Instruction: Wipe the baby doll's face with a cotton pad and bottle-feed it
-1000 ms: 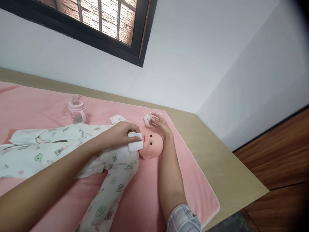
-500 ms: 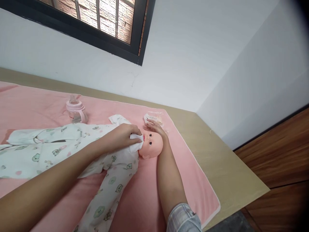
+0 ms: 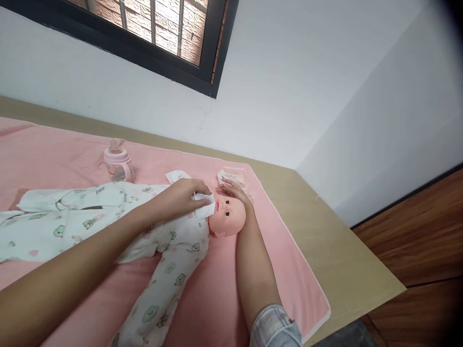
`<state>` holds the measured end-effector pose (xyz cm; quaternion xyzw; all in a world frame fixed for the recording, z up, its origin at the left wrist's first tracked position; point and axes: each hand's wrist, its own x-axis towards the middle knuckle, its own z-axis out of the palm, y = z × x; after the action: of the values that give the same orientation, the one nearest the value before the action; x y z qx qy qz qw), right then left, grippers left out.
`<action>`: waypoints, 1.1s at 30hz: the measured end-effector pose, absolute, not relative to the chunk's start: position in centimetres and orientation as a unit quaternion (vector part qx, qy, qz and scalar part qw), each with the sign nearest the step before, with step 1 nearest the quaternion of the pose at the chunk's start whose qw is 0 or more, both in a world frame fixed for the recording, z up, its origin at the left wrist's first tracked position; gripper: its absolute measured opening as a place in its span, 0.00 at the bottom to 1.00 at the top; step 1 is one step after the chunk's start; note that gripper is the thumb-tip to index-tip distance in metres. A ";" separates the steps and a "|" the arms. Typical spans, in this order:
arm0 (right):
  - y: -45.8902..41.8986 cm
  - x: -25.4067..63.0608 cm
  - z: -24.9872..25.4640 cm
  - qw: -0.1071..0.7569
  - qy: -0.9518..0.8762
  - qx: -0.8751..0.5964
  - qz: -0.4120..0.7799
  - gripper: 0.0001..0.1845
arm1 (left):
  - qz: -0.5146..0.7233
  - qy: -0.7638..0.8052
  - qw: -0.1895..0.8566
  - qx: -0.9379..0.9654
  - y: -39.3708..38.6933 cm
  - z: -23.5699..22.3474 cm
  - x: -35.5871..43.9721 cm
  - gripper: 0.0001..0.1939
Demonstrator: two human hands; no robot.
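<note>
A baby doll (image 3: 231, 219) in white printed pyjamas (image 3: 173, 236) lies on its back, head to the right. Between the thumb and fingers of my left hand (image 3: 186, 195) is a folded white tissue (image 3: 204, 206), held at the doll's mouth and chin. My right hand (image 3: 231, 190) rests along the far side of the doll's head, with the wrist against its crown and the fingers loosely stretched out. Just beyond those fingers lies a small white-and-orange packet (image 3: 226, 177), partly hidden by them.
Under the doll a pink blanket (image 3: 220, 289) covers most of the wooden surface (image 3: 311, 221). A pink-lidded baby bottle (image 3: 118, 164) with a handle stands beyond the doll's body. The white wall (image 3: 253, 111) and a dark-framed window (image 3: 208, 72) are behind.
The tissue in my left hand has shifted slightly up and is spread a little differently at the doll's mouth. My right hand stays by the head. The view has moved slightly.
</note>
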<state>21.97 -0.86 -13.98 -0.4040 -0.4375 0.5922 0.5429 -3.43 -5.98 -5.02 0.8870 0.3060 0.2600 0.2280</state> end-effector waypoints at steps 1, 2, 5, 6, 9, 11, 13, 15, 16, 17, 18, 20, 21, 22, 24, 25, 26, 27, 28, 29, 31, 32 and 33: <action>-0.7 22.1 -14.1 0.541 -0.440 -0.402 0.593 0.25 | 0.262 0.305 0.221 0.889 -5.9 -5.0 -3.5 0.12; -0.7 22.2 -14.1 0.542 -0.443 -0.399 0.593 0.24 | 0.261 0.302 0.213 0.892 -5.9 -5.0 -3.5 0.13; -0.6 22.2 -14.2 0.543 -0.441 -0.398 0.594 0.23 | 0.251 0.293 0.193 0.902 -5.8 -5.1 -3.4 0.13; -0.6 22.2 -14.2 0.543 -0.438 -0.399 0.595 0.23 | 0.248 0.291 0.189 0.905 -5.7 -5.2 -3.3 0.13; -0.7 22.1 -14.1 0.542 -0.436 -0.402 0.595 0.23 | 0.252 0.285 0.178 0.908 -5.7 -5.3 -3.3 0.13; -0.8 22.0 -14.0 0.547 -0.438 -0.398 0.592 0.22 | 0.257 0.286 0.173 0.907 -5.7 -5.4 -3.3 0.14; -0.7 22.1 -14.1 0.550 -0.440 -0.392 0.592 0.21 | 0.258 0.285 0.169 0.907 -5.7 -5.4 -3.2 0.15; -0.6 22.1 -14.3 0.551 -0.441 -0.392 0.590 0.20 | 0.255 0.280 0.166 0.911 -5.7 -5.5 -3.2 0.15; -0.5 22.2 -14.4 0.550 -0.442 -0.393 0.590 0.20 | 0.253 0.277 0.165 0.912 -5.7 -5.5 -3.2 0.15; -0.5 22.2 -14.5 0.550 -0.441 -0.393 0.591 0.20 | 0.253 0.275 0.164 0.913 -5.8 -5.5 -3.1 0.16; -0.5 22.2 -14.6 0.551 -0.439 -0.391 0.592 0.19 | 0.254 0.273 0.163 0.913 -5.8 -5.5 -3.1 0.16; -0.5 22.3 -14.6 0.555 -0.437 -0.382 0.596 0.19 | 0.259 0.274 0.164 0.912 -6.0 -5.4 -3.0 0.16; -0.5 22.3 -14.6 0.558 -0.436 -0.376 0.598 0.18 | 0.260 0.275 0.164 0.911 -6.1 -5.4 -3.0 0.16; -0.5 22.3 -14.6 0.559 -0.434 -0.372 0.600 0.18 | 0.261 0.276 0.165 0.910 -6.2 -5.3 -3.0 0.17; -0.5 22.2 -14.5 0.558 -0.434 -0.368 0.604 0.17 | 0.261 0.281 0.167 0.908 -6.4 -5.1 -3.0 0.17; -0.5 22.2 -14.5 0.557 -0.433 -0.368 0.605 0.16 | 0.262 0.281 0.167 0.908 -6.4 -5.0 -3.0 0.17; -0.6 22.2 -14.4 0.557 -0.433 -0.370 0.605 0.16 | 0.263 0.280 0.167 0.908 -6.5 -4.9 -3.0 0.17; -0.6 22.1 -14.3 0.556 -0.433 -0.373 0.604 0.16 | 0.264 0.278 0.167 0.909 -6.5 -4.8 -3.0 0.17; -0.6 22.1 -14.3 0.556 -0.432 -0.379 0.601 0.17 | 0.265 0.275 0.166 0.909 -6.6 -4.8 -3.0 0.18; -0.6 22.0 -14.2 0.556 -0.429 -0.386 0.598 0.17 | 0.266 0.273 0.166 0.910 -6.6 -4.8 -3.0 0.18; -0.6 21.9 -14.2 0.557 -0.423 -0.399 0.593 0.18 | 0.269 0.273 0.167 0.909 -6.5 -4.7 -3.0 0.18; -0.6 21.9 -14.1 0.558 -0.419 -0.401 0.594 0.18 | 0.271 0.275 0.169 0.907 -6.5 -4.7 -3.1 0.18; -0.5 21.9 -14.2 0.558 -0.417 -0.400 0.596 0.19 | 0.273 0.277 0.175 0.904 -6.5 -4.8 -3.1 0.18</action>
<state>21.91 -0.48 -14.16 -0.4001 -0.4171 0.5958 0.5576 -3.15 -6.51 -4.76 0.9044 0.2773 0.2734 0.1746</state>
